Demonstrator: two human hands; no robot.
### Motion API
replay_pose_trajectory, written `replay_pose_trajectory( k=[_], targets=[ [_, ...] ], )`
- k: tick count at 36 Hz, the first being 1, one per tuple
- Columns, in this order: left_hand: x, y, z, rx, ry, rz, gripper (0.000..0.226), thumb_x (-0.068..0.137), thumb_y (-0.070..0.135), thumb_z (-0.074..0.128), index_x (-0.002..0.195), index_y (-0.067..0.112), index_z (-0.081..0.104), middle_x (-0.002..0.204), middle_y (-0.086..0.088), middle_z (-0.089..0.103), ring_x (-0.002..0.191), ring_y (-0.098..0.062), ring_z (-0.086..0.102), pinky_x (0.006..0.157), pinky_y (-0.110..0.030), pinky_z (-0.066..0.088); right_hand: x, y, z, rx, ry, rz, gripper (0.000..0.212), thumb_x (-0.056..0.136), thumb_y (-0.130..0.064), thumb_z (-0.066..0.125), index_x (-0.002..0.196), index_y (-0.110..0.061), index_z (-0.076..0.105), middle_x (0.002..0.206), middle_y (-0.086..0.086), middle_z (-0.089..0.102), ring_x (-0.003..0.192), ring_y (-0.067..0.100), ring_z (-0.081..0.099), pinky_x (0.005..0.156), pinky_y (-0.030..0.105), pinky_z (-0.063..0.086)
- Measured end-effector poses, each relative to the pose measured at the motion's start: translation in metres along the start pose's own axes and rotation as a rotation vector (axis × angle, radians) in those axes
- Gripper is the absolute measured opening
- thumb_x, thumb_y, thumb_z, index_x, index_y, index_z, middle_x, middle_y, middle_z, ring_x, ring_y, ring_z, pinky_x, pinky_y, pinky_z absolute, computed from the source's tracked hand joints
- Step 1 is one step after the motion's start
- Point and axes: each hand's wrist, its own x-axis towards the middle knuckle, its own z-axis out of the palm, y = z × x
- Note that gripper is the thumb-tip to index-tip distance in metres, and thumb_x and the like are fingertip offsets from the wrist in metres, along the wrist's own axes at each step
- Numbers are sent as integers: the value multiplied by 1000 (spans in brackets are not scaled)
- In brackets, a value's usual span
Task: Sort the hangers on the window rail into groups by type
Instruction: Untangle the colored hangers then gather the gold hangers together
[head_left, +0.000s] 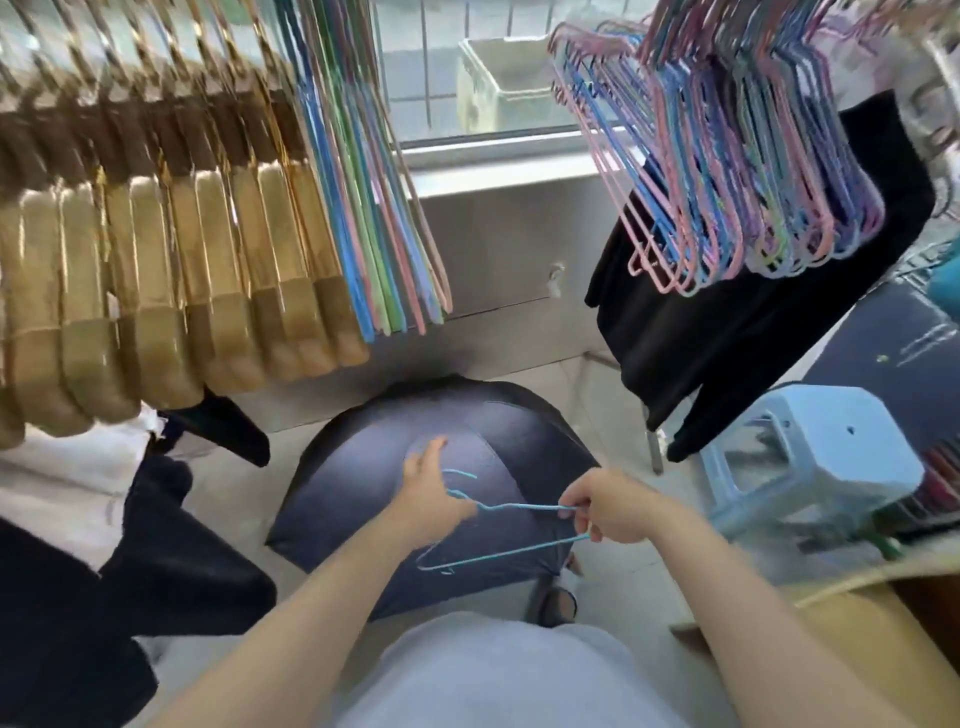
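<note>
Right hand pinches one end of a thin blue wire hanger low down around 6 o'clock. Left hand sits at its hook, fingers relaxed, over an open dark umbrella. Further up: gold hangers at 10, pastel wire hangers at 2.

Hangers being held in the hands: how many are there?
1. A thin blue hanger lies across both hands above the dark umbrella: the right hand pinches one end and the left hand is at its hook. No other held hanger shows.
</note>
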Motion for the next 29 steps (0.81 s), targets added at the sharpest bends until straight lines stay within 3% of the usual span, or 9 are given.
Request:
replay_pose_trajectory(
  k=[3,5,8,11,14,17,19,23,29],
  targets=[
    [-4,-7,-8,-108,-64,46,39,102,18,60,140,25,54,138,-6,61,91,-4,65,71,-10,48,2,0,-1,-78,-1,-58,39,90,-1,50,82,-33,70,73,-9,67,75,16,64,75,32,55],
    [-6,-9,-14,-205,-145,15,20,106,21,54,116,16,71,120,-4,75,88,-5,72,81,-14,54,3,0,-3,-114,43,-61,36,93,-4,53,93,-31,76,80,-10,69,81,15,65,76,30,54],
    [-15,-13,-24,-165,-322,51,25,102,39,63,109,21,79,110,7,79,104,-6,73,108,-33,50,7,1,-2,-173,150,-67,33,96,-7,54,103,-30,78,98,-4,72,93,21,65,78,31,52],
    [-25,-7,-36,-77,-409,71,31,102,53,56,109,34,80,120,13,74,115,-5,68,111,-30,47,18,-1,14,-280,569,-114,28,86,-4,65,102,-22,77,115,8,68,104,33,58,87,39,51],
    [-20,-2,-35,23,-296,103,42,101,66,44,100,43,79,120,2,73,114,-13,67,111,-39,47,22,-13,29,-223,869,-40,40,73,4,69,111,-9,70,126,20,60,107,40,55,90,48,51],
    [-12,4,-30,-189,-45,29,54,105,55,40,92,23,81,104,-14,77,94,-9,72,105,-45,51,26,-28,41,-188,805,-77,52,78,-1,68,129,-6,61,135,20,55,111,40,54,92,48,51],
    [-9,6,-28,-290,25,-17,56,109,47,37,95,14,80,97,-10,76,91,-6,70,105,-42,51,27,-35,49,-159,671,-96,54,85,-8,63,138,-8,53,139,17,50,115,39,52,93,47,51],
    [-8,10,-25,-455,52,-46,56,109,48,37,86,23,82,103,4,68,111,-13,68,109,-44,49,23,-47,62,-88,421,-104,55,99,-24,56,150,-12,39,148,12,41,126,36,43,104,44,40],
    [-18,37,-20,-743,-19,-4,48,110,47,37,102,30,81,112,-4,59,124,-21,63,111,-34,46,21,-56,68,71,226,-147,70,100,-38,58,159,-18,27,157,6,36,138,31,39,115,42,33]
  ],
)
